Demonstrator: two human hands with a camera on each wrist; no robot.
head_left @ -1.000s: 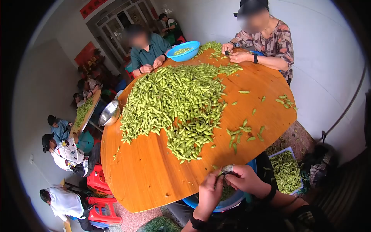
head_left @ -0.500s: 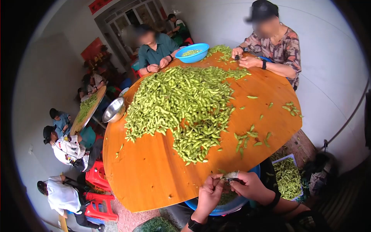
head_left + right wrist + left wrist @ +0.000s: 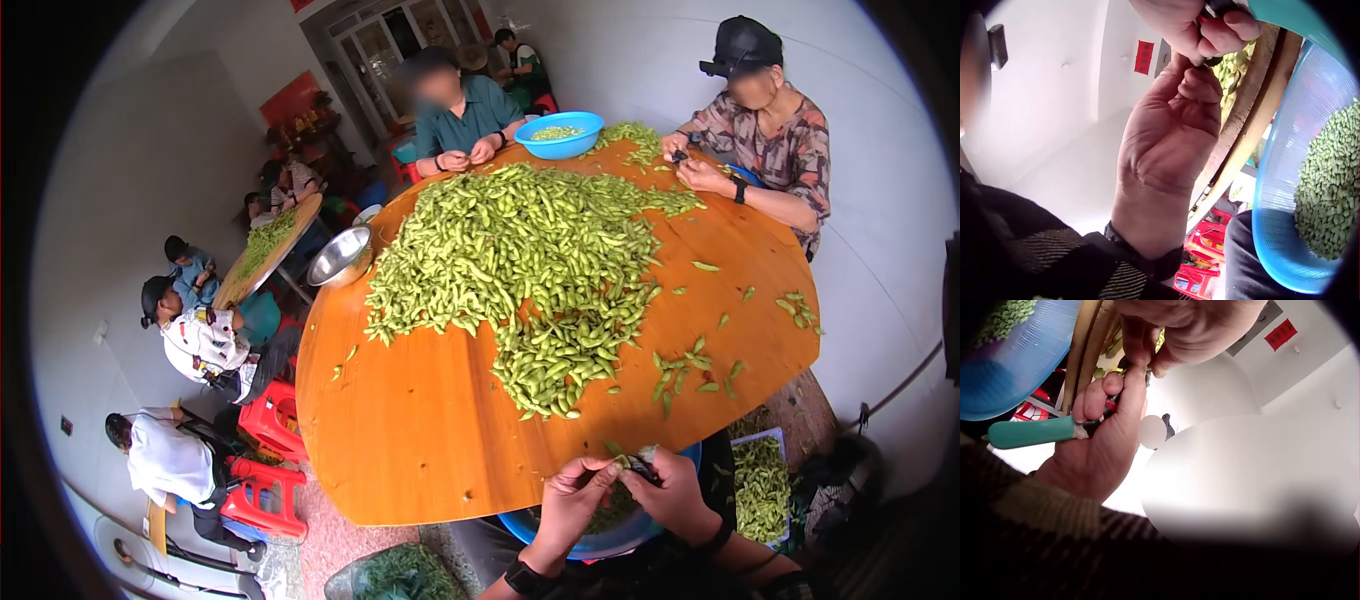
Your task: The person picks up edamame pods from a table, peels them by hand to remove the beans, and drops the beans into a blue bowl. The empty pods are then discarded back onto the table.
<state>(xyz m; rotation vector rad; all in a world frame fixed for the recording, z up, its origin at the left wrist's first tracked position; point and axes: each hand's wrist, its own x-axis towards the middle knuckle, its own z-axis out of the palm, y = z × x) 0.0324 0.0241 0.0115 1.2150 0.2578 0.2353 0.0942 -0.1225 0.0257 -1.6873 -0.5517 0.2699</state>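
Note:
Below the near edge of the wooden table, both hands meet fingertip to fingertip. The left hand pinches a green pod between thumb and fingers. Curled fingers of the right hand grip a small tool, whose teal handle sticks out behind the palm in the left wrist view; its tip is hidden. Under the hands sits a blue basket containing shelled green beans. A large heap of pods covers the table's middle.
Loose pods lie at the table's right. A blue bowl and metal bowl stand at its far and left edges. Two people sit across. A crate of pods is on the floor at right; red stools stand left.
The head view has swung, so the table and people appear farther right. Both hands stay together at the fingertips, with small shifts of the fingers around the pod.

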